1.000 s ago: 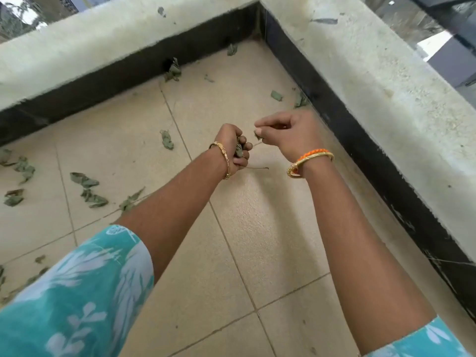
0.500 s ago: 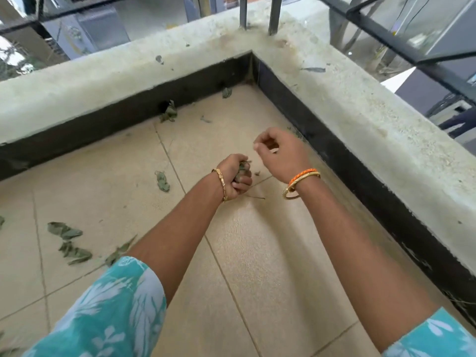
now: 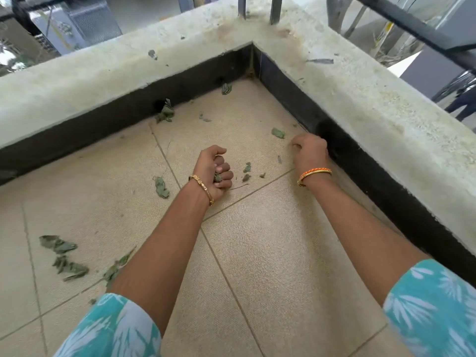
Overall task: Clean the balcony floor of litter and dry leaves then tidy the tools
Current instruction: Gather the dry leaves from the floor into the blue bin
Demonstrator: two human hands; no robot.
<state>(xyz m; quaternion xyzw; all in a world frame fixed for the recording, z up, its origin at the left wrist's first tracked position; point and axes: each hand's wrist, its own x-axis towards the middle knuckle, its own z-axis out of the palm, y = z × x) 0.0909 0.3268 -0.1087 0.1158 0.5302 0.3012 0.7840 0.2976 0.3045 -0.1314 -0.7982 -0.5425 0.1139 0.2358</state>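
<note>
My left hand (image 3: 215, 171) clenched gathered dry leaves (image 3: 217, 177). My right hand (image 3: 310, 152) reached, fingers curled; whether it held anything, I couldn't tell. Best pinch the leaf (image 3: 278, 133) just beyond it gently.

Pale concrete parapet (image 3: 108, 73) wrapped the corner ahead of you, black skirting band (image 3: 85, 130) along its base, dark metal railing (image 3: 401, 27) above, grey buildings (image 3: 85, 24) blurred beyond.
</note>
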